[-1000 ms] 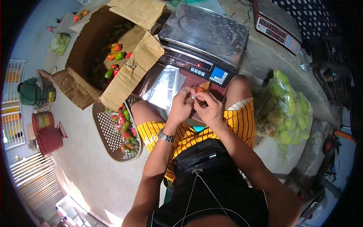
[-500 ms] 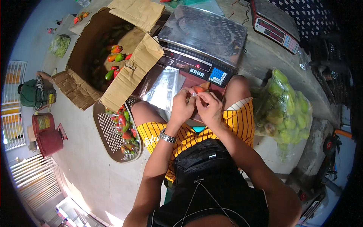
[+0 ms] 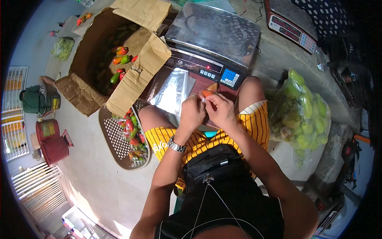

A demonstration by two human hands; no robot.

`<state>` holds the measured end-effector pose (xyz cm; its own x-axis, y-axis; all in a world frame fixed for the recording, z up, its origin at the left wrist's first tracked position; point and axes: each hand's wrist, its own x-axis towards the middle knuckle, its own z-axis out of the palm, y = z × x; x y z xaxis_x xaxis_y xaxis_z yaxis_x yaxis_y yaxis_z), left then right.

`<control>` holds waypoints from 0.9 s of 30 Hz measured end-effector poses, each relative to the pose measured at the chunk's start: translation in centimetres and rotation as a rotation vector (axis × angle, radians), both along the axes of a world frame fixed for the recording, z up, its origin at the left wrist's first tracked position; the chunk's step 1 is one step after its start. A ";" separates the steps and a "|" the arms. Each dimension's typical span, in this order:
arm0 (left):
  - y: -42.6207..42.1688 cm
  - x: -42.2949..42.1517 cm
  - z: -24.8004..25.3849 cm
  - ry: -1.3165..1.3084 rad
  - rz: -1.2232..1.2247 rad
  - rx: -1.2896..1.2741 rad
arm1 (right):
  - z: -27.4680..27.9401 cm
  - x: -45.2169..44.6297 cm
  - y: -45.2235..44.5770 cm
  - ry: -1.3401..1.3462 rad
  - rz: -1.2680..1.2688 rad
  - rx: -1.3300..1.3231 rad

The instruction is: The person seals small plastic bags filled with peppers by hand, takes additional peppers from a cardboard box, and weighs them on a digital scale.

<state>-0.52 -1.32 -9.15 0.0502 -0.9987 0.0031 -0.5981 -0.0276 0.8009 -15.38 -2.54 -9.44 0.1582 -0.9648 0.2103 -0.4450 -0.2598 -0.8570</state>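
an orange-red pepper point(image 3: 207, 93) peeks out just before the scale point(image 3: 213, 36), the rest covered by our left hand point(image 3: 191, 111) and right hand point(image 3: 221, 111), both curled inward; whether they're clenched on it, we can't tell. since half a second ago our hands have barely shifted. clear plastic point(image 3: 173, 91) lies beside the left one. a cardboard box point(image 3: 89, 51), shadowy inside, has a flap point(image 3: 139, 77) hiding part of our pepper basket point(image 3: 113, 139); bagged green produce point(image 3: 304, 113) sits right.

Pepper point(image 3: 206, 93) part. hid, bkgd scale point(image 3: 291, 27) nos. blurry
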 end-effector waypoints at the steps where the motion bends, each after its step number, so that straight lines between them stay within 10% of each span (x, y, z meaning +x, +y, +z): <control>1: 0.0 0.1 0.0 0.000 0.009 0.015 | -0.2 0.1 0.0 -0.008 0.008 -0.027; 22: -0.6 0.5 0.7 0.133 -0.044 0.134 | 0.1 -0.8 0.3 -0.041 0.097 0.040; 27: -0.9 1.4 -0.2 0.575 -0.041 0.335 | 0.2 -0.9 0.0 -0.113 0.065 0.143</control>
<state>0.90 -2.19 -9.32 -0.0866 -0.9420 -0.3242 -0.0837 -0.3174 0.9446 -16.25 -2.51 -9.23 0.2043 -0.9746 0.0916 -0.3297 -0.1567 -0.9310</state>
